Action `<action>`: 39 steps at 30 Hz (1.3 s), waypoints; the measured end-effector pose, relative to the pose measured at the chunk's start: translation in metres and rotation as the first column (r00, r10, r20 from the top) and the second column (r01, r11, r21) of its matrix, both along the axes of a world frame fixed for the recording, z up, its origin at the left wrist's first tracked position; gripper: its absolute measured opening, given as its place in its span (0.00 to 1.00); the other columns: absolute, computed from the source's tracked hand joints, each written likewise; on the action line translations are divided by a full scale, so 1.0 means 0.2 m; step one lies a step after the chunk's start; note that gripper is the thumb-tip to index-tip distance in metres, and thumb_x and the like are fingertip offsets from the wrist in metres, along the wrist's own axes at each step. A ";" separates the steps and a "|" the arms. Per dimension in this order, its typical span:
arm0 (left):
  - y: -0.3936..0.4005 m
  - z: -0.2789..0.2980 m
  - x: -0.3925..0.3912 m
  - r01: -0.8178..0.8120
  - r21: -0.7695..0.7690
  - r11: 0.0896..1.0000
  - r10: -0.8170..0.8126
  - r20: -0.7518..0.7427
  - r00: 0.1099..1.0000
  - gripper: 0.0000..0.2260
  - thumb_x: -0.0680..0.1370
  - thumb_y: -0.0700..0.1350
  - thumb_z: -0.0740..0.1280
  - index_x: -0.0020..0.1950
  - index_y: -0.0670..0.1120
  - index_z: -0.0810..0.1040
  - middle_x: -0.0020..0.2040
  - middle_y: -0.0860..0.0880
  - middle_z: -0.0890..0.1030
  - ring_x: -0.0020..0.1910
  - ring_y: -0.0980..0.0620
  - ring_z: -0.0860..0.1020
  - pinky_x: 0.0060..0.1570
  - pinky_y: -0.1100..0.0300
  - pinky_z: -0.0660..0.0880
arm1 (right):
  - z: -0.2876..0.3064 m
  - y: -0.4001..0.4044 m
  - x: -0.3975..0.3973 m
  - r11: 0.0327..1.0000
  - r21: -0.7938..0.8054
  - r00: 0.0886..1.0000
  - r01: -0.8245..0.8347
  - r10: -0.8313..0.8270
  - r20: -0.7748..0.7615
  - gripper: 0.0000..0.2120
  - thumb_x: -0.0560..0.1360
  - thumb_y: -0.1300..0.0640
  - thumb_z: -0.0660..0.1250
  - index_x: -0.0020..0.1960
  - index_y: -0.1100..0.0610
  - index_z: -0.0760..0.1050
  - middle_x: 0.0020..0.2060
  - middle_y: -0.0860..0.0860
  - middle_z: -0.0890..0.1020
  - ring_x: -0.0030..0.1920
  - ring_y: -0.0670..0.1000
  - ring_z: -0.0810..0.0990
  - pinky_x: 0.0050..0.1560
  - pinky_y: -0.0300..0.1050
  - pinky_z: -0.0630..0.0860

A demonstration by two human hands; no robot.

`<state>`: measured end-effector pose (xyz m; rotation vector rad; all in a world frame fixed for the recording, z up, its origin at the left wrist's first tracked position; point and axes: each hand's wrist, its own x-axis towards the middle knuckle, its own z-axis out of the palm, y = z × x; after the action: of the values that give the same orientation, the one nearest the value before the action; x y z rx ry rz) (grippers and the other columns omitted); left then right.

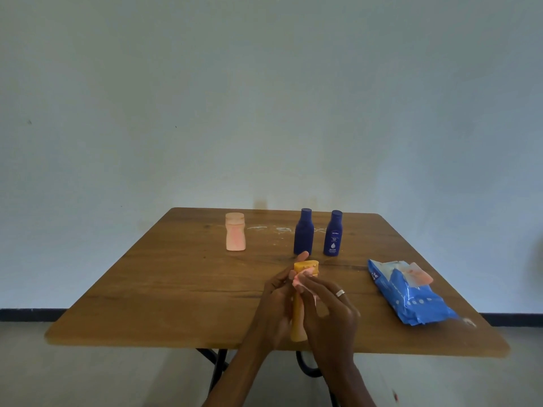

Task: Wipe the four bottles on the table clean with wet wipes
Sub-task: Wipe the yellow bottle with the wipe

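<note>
- My left hand [274, 301] is wrapped around the orange bottle [299, 315], holding it up over the near side of the surface [176, 289]. My right hand [329, 306] pinches a wet wipe [304, 279] against the neck, just under the cap.
- Biggest risk imo: a wet bottle gets slick, and if my left hand loosens it slides out and drops.
- Rubbing hard near the cap could pop it open, can't tell how tight it's on.
- The pink bottle [235, 232] and the two blue bottles [318, 232] stand at the far side, well apart from me, so reaching over could knock one down.
- The wipes pack [411, 292] on my right looks open, so it may dry out.
</note>
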<state>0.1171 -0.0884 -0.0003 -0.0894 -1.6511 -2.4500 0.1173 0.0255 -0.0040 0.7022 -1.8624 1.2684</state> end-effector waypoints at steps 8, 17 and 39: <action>-0.04 0.02 -0.01 0.068 0.210 0.975 -0.081 0.052 0.995 0.20 0.79 0.49 0.58 0.70 0.46 0.73 0.63 0.38 0.77 0.56 0.41 0.78 0.53 0.46 0.77 | -0.17 0.03 0.01 0.972 0.234 0.999 -0.018 0.026 -0.029 0.20 0.64 0.56 0.77 0.55 0.52 0.79 0.52 0.51 0.83 0.54 0.47 0.80 0.48 0.42 0.81; -0.02 0.02 0.00 0.089 0.228 0.970 -0.133 0.186 0.973 0.20 0.82 0.52 0.56 0.56 0.38 0.79 0.50 0.38 0.82 0.49 0.43 0.82 0.49 0.49 0.78 | -0.04 0.01 -0.04 0.986 0.167 1.000 -0.007 0.007 0.005 0.18 0.67 0.61 0.76 0.56 0.55 0.79 0.57 0.54 0.80 0.57 0.49 0.79 0.53 0.38 0.77; -0.06 0.02 -0.08 -0.055 0.324 0.944 -0.034 0.264 0.964 0.26 0.80 0.58 0.55 0.68 0.40 0.73 0.59 0.38 0.80 0.52 0.43 0.79 0.53 0.47 0.76 | -0.16 -0.01 0.01 0.967 0.255 1.000 -0.019 0.015 0.020 0.21 0.65 0.60 0.78 0.56 0.51 0.78 0.53 0.52 0.82 0.54 0.51 0.81 0.51 0.52 0.81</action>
<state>0.1012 -0.0994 0.0035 0.3088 -1.2937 -2.7898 0.1203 0.0242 -0.0352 0.8457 -2.0612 1.0577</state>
